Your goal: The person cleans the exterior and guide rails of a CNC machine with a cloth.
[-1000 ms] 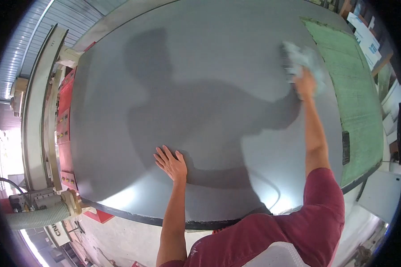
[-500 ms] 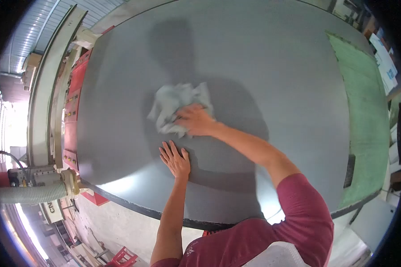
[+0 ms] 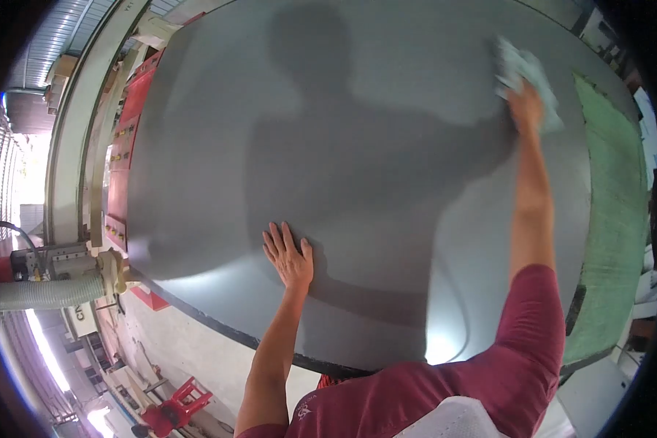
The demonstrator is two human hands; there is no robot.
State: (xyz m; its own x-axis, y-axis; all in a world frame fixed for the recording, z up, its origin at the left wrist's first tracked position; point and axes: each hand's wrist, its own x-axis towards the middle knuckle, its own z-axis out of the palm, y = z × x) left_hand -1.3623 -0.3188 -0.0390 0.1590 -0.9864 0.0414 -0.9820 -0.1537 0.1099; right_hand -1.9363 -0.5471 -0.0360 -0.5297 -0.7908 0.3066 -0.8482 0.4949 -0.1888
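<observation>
A large smooth grey sheet [image 3: 358,182] spreads out below me. Against its far right part, my right hand [image 3: 525,106] presses a crumpled pale cloth [image 3: 522,66], the arm stretched out. The cloth is somewhat blurred, and the hand covers part of it. My left hand [image 3: 290,259] lies flat near the sheet's front edge, fingers spread, holding nothing. My shadow falls over the middle of the sheet.
Right of the sheet runs a green surface [image 3: 617,197]. On the left stand a long machine beam [image 3: 84,139], red blocks [image 3: 128,109] and a ribbed hose [image 3: 47,292]. A red stool [image 3: 186,398] is on the floor at lower left.
My right hand has swept the cloth from the middle of the sheet to its far right, straightening the arm. My left hand stays flat in nearly the same spot.
</observation>
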